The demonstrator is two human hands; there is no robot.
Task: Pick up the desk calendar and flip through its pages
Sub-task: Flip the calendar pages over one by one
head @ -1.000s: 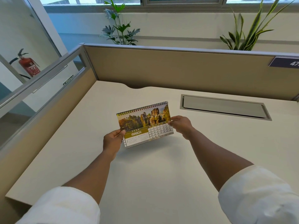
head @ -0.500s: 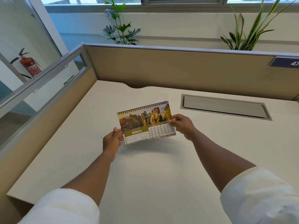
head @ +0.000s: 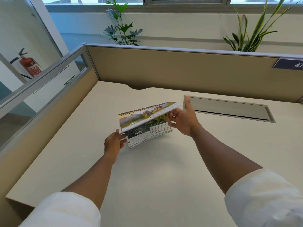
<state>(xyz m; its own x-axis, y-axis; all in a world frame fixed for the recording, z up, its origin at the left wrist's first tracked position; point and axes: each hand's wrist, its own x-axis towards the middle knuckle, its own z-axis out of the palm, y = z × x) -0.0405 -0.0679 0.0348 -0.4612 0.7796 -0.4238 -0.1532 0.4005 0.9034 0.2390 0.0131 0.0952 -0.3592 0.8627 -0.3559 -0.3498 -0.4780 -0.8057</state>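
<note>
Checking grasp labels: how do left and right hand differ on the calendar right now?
The left hand pinches the desk calendar at its lower left corner; the right hand is at the right edge. The left steadies the base; the right lifts the blurred top page, exposing the April page. The right thumb points up; the left fingers are curled. Both touch the calendar, held above the desk.

A small spiral-bound desk calendar (head: 144,128) with paper pages is held up above the cream worktop (head: 155,169). The left hand (head: 114,143) pinches the calendar's lower left corner. The right hand (head: 184,119) holds the right edge of one page with a landscape photo (head: 139,117), and that page is lifted partway up. Under it shows a page that says APRIL. Behind the calendar, to its right, a long grey metal flap (head: 229,108) lies flat in the worktop.
</note>
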